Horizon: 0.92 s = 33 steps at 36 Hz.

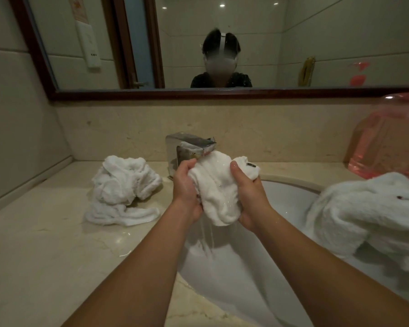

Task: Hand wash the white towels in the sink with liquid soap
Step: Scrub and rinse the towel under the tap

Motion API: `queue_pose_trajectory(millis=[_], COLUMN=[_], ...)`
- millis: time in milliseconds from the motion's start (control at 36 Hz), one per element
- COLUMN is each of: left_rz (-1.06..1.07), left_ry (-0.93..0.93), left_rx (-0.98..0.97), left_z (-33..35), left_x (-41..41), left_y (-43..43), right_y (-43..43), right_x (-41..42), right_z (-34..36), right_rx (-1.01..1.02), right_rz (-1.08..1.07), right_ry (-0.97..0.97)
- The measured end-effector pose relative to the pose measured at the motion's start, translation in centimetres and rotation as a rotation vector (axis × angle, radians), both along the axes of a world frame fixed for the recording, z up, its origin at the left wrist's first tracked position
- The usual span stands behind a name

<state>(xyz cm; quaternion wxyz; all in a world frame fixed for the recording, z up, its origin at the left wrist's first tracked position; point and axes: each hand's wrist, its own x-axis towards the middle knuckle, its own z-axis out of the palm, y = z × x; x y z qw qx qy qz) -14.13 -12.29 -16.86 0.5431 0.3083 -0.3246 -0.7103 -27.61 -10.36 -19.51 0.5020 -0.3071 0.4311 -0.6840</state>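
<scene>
Over the sink (pixel 291 199), both hands' grips, left hand (pixel 187 187) and right hand (pixel 248 194), squeeze the dripping towel (pixel 219 187) between them.

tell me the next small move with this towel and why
Probably squeeze the towel tighter over the sink: the left hand and right hand both grip it bunched below the tap, and water streams from its lower end.

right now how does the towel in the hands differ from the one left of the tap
The held towel is bunched tight between the left hand and right hand, over the sink; the counter towel lies loose and untouched on the countertop. The held towel streams water; the counter towel shows no drip. Both are white terry.
</scene>
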Motion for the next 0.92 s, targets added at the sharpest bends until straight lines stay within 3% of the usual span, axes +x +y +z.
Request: queue_pose_trajectory(millis=[500, 667, 806, 917], left_rz=[0.052, 0.117, 0.171, 0.134], left_ry=[0.085, 0.15, 0.161, 0.126], left_rx=[0.02, 0.008, 0.025, 0.001], left_z=[-0.2, 0.3, -0.2, -0.4], left_x=[0.4, 0.7, 1.1, 0.7], left_y=[-0.2, 0.5, 0.2, 0.0], right_y=[0.1, 0.2, 0.2, 0.4], right_x=[0.6, 1.5, 1.5, 1.2], right_z=[0.4, 0.2, 0.3, 0.5], right_rx=[0.03, 0.161, 0.128, 0.089], right_rz=[-0.005, 0.139, 0.266, 0.282], right_ry=[0.008, -0.005, -0.156, -0.151])
